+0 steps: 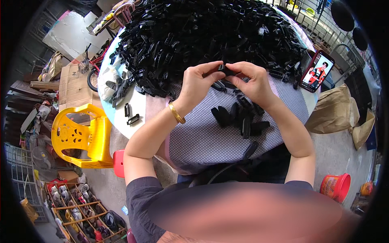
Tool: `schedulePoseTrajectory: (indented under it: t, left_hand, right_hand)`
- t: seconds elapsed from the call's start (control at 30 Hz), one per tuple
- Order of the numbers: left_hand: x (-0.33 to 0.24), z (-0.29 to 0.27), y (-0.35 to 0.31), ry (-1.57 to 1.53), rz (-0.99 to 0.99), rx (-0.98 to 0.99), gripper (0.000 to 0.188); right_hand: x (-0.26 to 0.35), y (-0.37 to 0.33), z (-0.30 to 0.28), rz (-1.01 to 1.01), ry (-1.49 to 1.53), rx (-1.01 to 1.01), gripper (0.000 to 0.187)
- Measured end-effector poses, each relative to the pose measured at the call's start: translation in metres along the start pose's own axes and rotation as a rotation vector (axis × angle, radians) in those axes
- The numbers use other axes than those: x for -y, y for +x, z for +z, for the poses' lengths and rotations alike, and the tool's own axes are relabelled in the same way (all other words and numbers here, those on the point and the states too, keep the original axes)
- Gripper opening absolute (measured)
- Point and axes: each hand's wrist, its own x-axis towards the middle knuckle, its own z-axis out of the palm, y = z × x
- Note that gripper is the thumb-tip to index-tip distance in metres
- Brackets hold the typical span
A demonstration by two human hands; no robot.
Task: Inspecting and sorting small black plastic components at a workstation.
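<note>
Above the near half of a round table, my two hands meet at a small black plastic part (pixel 228 71) with a light glint at one end. My left hand (pixel 197 81), a gold bangle on its wrist, pinches one end between thumb and fingers. From the other side my right hand (pixel 254 82) grips the same part, its fingertips bent around it. What the part is exactly, I cannot make out. Just below my right hand lies a loose group of black elongated pieces (pixel 246 126) on the patterned cloth (pixel 194 139). Beyond both hands rises a large heap of similar black parts (pixel 198 36).
A phone (pixel 318 72) showing a picture stands at the table's right edge. Left on the table are dark gloves (pixel 119 91) and two black pieces (pixel 133 119). Around it are a yellow chair (pixel 95 137), a red stool (pixel 118 163), a red bucket (pixel 343 187) and a shoe rack (pixel 83 220).
</note>
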Motion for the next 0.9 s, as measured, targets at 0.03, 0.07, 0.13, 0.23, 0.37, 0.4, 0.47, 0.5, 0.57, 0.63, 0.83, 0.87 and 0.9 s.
schedulePoseTrajectory:
  t: [0.03, 0.07, 0.13, 0.23, 0.37, 0.4, 0.47, 0.5, 0.57, 0.63, 0.83, 0.87, 0.9]
  left_hand:
    - [0.002, 0.002, 0.000, -0.098, -0.004, -0.034, 0.030]
    - [0.002, 0.005, 0.000, -0.098, -0.004, -0.034, 0.030]
    - [0.000, 0.011, -0.002, -0.206, 0.053, -0.068, 0.029]
    - [-0.002, 0.007, 0.000, -0.342, 0.069, -0.017, 0.027]
    - [0.000, 0.000, 0.002, -0.337, 0.105, 0.109, 0.022]
    - [0.002, -0.002, 0.003, -0.335, 0.105, 0.108, 0.022]
    - [0.005, -0.003, 0.004, -0.348, 0.124, 0.146, 0.021]
    - [0.004, -0.004, 0.004, -0.349, 0.122, 0.148, 0.021]
    - [0.001, -0.004, 0.005, -0.254, 0.139, 0.159, 0.022]
    - [-0.008, -0.004, 0.003, -0.082, 0.190, 0.172, 0.022]
    - [-0.022, 0.011, -0.014, 0.365, 0.255, 0.592, 0.039]
    - [-0.019, 0.015, -0.013, 0.338, 0.221, 0.625, 0.034]
    - [-0.015, 0.018, -0.011, 0.311, 0.187, 0.658, 0.030]
  right_hand:
    - [0.001, 0.000, 0.002, -0.051, -0.023, -0.042, 0.026]
    - [0.002, -0.001, 0.004, -0.051, -0.023, -0.043, 0.026]
    - [0.004, -0.001, 0.008, -0.067, -0.155, -0.069, 0.023]
    - [0.006, 0.003, 0.007, 0.090, -0.131, -0.117, 0.024]
    - [0.009, 0.002, -0.003, 0.293, 0.065, 0.193, 0.031]
    - [0.009, 0.001, -0.002, 0.299, 0.046, 0.195, 0.034]
    - [0.006, 0.000, -0.001, 0.186, -0.057, 0.166, 0.033]
    - [0.005, -0.001, -0.001, 0.070, -0.158, 0.137, 0.032]
    - [0.000, 0.001, -0.006, 0.040, -0.139, 0.162, 0.032]
    - [-0.001, 0.006, -0.016, 0.007, -0.115, 0.190, 0.032]
    - [-0.020, 0.013, -0.053, 0.144, -0.277, 0.616, 0.032]
    - [-0.021, 0.010, -0.050, 0.139, -0.313, 0.620, 0.027]
    - [-0.020, 0.007, -0.048, 0.142, -0.316, 0.617, 0.027]
